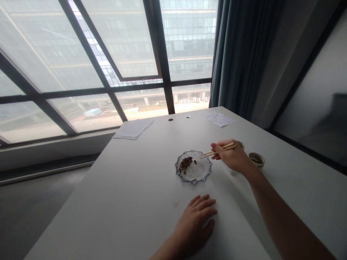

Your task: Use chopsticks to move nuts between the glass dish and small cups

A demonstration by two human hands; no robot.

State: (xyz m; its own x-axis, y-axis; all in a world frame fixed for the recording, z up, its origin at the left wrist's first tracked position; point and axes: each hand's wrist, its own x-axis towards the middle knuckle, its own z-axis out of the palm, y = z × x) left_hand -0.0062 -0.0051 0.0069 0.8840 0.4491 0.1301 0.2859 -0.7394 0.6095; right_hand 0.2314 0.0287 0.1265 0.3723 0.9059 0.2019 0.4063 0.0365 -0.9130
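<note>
A pair of light wooden chopsticks (210, 153) is in my right hand (230, 155), fingers closed round them. Their tips hover over the right side of a scalloped clear glass bowl (208, 172), and I see nothing between them. Small dark brown pieces, like beans or seeds, form a pile (185, 164) at the bowl's left; a few lie loose. My left hand (196, 220) lies flat on the table in front of the bowl, fingers stretched out, holding nothing. Just beyond my right wrist stands a small round cup (257, 159) with something dark inside; another cup (240, 145) is partly hidden by the hand.
The white table (130, 187) runs toward a large window (130, 39). A stack of papers (132, 129) lies at its far left, loose sheets (220, 118) at the far right. Between them are two small round items (170, 120). A dark blue curtain (238, 57) hangs behind.
</note>
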